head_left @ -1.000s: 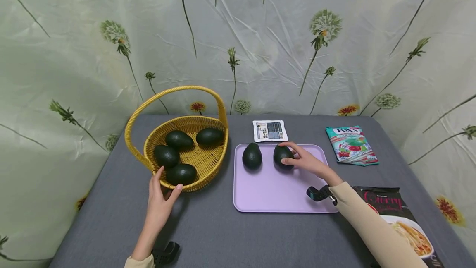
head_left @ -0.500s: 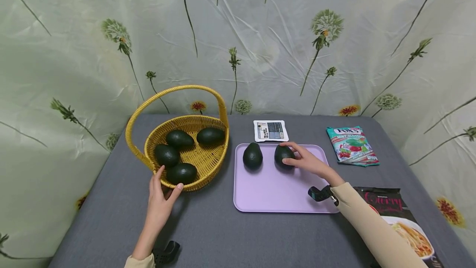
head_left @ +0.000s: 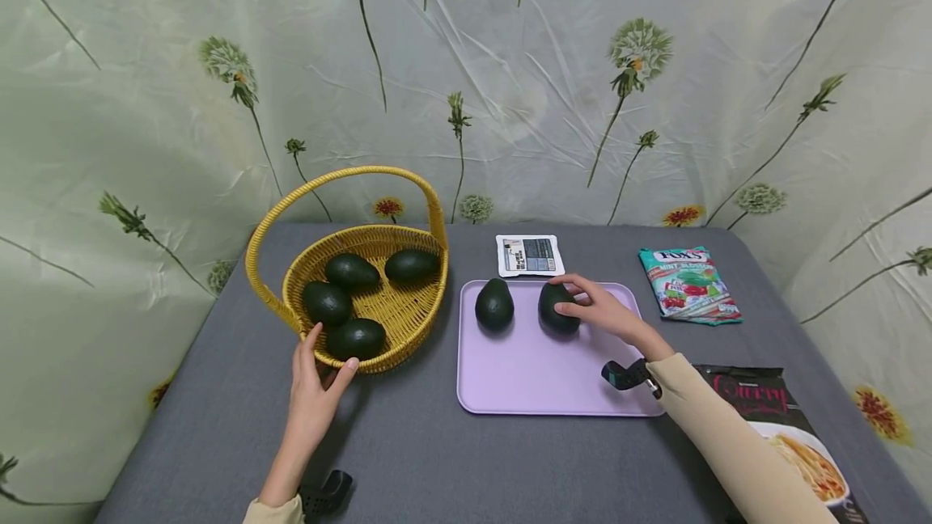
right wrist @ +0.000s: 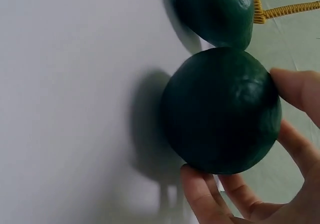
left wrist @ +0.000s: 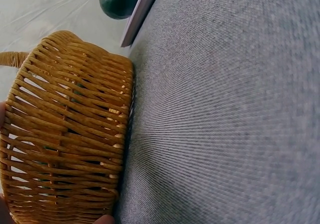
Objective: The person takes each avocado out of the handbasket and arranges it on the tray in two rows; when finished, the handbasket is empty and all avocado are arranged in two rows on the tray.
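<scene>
Item one, lower left of the head view: our left hand (head_left: 315,395), thumb and fingers curled round the near rim of the yellow wicker basket (head_left: 408,322). The left wrist view shows the woven wall of the basket (left wrist: 65,134) filling the left side, standing on the grey bench (head_left: 408,459).

Item two, lower right of the head view: a dark noodle packet (head_left: 786,427) lying flat on the bench beside our beige sleeve (head_left: 728,443).

Item three, centre of the head view: a lilac tray (head_left: 531,370), flat on the bench just right of the basket.

Item four, on the far half of the tray: the avocado (head_left: 557,307) under our right hand (head_left: 607,315). Skin very dark green, almost black, lightly pebbled with a dull sheen; egg-shaped, standing on the tray. In the right wrist view the avocado (right wrist: 222,109) sits on the tray with a shadow to its left, and our fingers (right wrist: 200,194) and thumb wrap round it, gripping it.

Item five, just left of it on the tray, apart: a second avocado (head_left: 494,305), same colour, standing.

Item six, in the basket: four more avocados (head_left: 349,297), lying on their sides.

Item seven, farther back on the bench: a small white packet (head_left: 530,255) beyond the tray, and a green sweet bag (head_left: 688,283) in the right middle of the frame.
</scene>
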The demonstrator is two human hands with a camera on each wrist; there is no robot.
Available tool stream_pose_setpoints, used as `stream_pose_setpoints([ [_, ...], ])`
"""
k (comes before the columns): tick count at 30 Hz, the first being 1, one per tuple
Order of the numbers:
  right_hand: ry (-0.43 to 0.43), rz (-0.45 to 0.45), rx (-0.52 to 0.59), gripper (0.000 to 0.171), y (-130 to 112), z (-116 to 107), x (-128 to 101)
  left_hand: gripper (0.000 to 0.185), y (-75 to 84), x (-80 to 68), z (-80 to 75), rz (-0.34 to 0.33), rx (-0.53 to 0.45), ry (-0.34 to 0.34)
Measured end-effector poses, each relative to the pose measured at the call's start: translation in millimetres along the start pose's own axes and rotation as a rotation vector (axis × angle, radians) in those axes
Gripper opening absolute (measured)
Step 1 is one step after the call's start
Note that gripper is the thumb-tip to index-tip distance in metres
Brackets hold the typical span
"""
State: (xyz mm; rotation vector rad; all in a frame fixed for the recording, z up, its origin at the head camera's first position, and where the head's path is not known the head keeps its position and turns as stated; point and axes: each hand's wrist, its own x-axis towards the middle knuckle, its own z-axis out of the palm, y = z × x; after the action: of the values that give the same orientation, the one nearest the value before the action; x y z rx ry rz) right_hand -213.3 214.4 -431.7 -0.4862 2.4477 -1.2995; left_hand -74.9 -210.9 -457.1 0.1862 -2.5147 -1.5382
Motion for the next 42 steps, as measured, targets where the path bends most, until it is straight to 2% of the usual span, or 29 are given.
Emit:
stream_pose_setpoints([
  [14,-0.014,-0.016,0.016,0.052,-2,-1,2,0.077,-1.4,1.2,-0.6,-0.006,-0.003,0.003],
  [26,0.019,-0.06,0.025,0.049,-7,-1,1,0.077,-2.7,1.2,-1.0,0.003,-0.001,0.014],
  [34,0.102,-0.139,0.059,0.045,-15,-3,12,0.076,-2.8,0.0,-1.1,0.009,0.009,0.018],
  [38,0.099,-0.188,0.099,0.043,-28,1,21,0.076,-2.3,0.3,-0.6,0.008,0.011,0.017],
  [42,0.067,-0.277,0.144,0.041,-44,14,36,0.077,-0.9,0.7,0.5,-0.002,0.014,0.008],
])
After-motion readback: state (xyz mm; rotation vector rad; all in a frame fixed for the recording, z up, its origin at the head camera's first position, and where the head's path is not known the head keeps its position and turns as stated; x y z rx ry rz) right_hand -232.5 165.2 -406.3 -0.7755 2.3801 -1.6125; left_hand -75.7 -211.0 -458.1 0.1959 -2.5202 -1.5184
